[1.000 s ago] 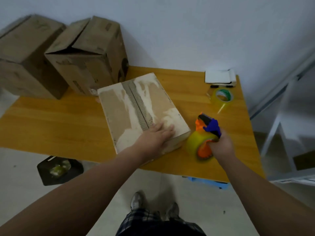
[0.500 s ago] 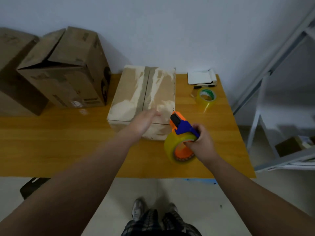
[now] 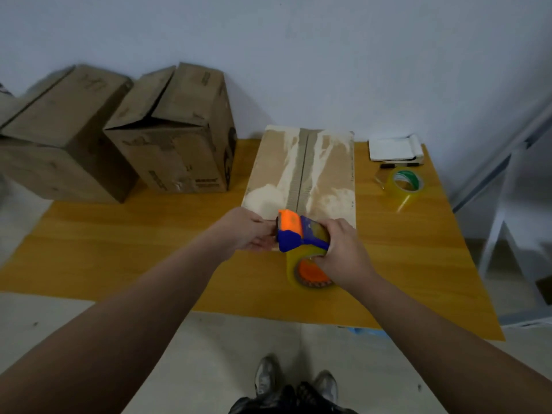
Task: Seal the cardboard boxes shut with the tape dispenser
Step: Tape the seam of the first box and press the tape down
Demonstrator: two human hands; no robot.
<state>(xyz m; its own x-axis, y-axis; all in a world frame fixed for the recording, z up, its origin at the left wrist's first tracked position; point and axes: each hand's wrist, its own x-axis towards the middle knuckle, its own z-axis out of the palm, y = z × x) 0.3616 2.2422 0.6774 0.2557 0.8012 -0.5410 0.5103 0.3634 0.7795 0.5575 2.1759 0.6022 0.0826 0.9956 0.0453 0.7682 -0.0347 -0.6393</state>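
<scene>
— Head view: where is our tape dispenser [image 3: 298, 240]?
— Our right hand [image 3: 343, 252] has its fingers clamped on it, at the near end of the box [image 3: 301, 174] by the far edge of the desk [image 3: 149, 234]. Fingers of our left hand [image 3: 246, 231]: we cannot tell.

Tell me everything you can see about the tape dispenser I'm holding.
The tape dispenser is handheld plastic: orange head, blue body, orange hub carrying a roll of clear yellowish tape. It is held over the wooden table, its head at the near end of the flat cardboard box, in line with the centre seam. The right hand grips it from above, over body and roll. The left hand touches the orange head; whether it pinches tape is unclear.
</scene>
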